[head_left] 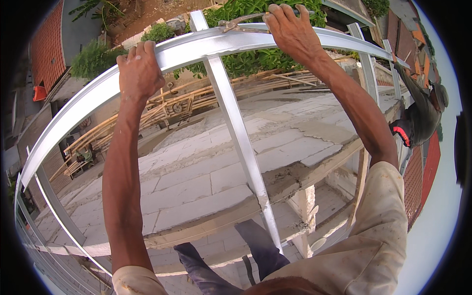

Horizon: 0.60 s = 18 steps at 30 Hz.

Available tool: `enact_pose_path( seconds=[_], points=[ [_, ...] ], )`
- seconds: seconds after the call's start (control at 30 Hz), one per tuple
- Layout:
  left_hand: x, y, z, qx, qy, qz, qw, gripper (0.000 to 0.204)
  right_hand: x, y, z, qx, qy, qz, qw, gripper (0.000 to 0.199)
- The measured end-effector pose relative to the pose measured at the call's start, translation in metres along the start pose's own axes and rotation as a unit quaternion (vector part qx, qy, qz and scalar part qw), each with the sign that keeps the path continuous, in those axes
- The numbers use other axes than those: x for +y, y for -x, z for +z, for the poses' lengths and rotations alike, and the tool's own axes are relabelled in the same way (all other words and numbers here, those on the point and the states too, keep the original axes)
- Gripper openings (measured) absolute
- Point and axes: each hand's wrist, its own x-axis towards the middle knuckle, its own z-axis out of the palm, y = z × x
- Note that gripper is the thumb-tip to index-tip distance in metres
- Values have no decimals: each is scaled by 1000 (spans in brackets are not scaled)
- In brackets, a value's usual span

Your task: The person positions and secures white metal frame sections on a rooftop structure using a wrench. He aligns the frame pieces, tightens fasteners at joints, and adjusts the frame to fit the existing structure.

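A shiny metal channel beam (182, 53) runs across in front of me, bent by the lens. My left hand (140, 71) is closed over its upper edge, left of a metal upright (231, 113). Farther right, my right hand (291, 30) wraps round the handles of worn, rusty-looking pliers (241, 23). Their jaws point left and lie at the beam's top edge, close to the upright's upper end. Whether the jaws bite on the metal cannot be told. The right fingers curl over the handles and partly hide them.
Below the beam stands a pale block wall (196, 182) with a rough mortared edge. Bamboo scaffolding poles (191, 105) lie beyond it, above a deep drop. Another person (423, 115) in dark clothes reaches to the beam's right end. More metal uprights (368, 73) stand right and left.
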Motion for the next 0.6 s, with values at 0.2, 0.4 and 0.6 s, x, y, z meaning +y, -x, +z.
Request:
enact_pose_path(
  seconds=[0.2, 0.4, 0.6],
  points=[
    [-3, 2, 9, 14, 4, 6, 1000, 68, -1, -2, 7, 40, 27, -14, 999, 28],
    [1, -4, 4, 47, 8, 19, 999, 56, 14, 9, 21, -8, 41, -32, 999, 39],
    [1, -1, 5, 31, 16, 12, 999, 58, 3, -2, 7, -43, 61, -15, 997, 40]
  ],
)
